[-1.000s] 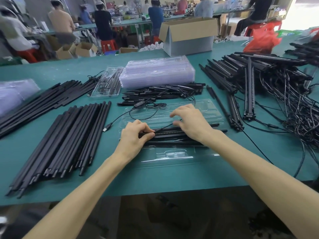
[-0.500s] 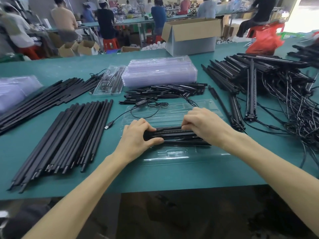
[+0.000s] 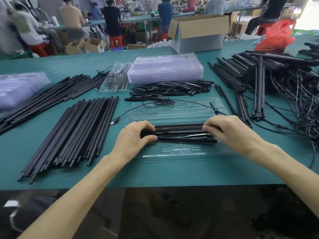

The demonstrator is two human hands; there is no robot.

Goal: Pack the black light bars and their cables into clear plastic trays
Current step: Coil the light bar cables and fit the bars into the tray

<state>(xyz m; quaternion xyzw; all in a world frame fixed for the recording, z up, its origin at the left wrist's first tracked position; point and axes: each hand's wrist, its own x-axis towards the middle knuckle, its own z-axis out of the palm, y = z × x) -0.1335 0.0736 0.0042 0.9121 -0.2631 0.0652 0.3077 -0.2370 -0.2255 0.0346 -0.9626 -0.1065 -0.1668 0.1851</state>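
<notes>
Head view: left hand (image 3: 133,138) and right hand (image 3: 231,131) palm-down, curled round light bars (image 3: 181,133).

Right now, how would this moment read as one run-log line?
light bars: bundled on clear tray, near half | left hand: grips left end | right hand: grips right end | cable: loose across far half

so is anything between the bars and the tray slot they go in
Nothing visible. The left hand and right hand grip the bars right on the near part of the tray. A thin cable drapes across its far half, behind the bars, not under them as far as shows.
</notes>
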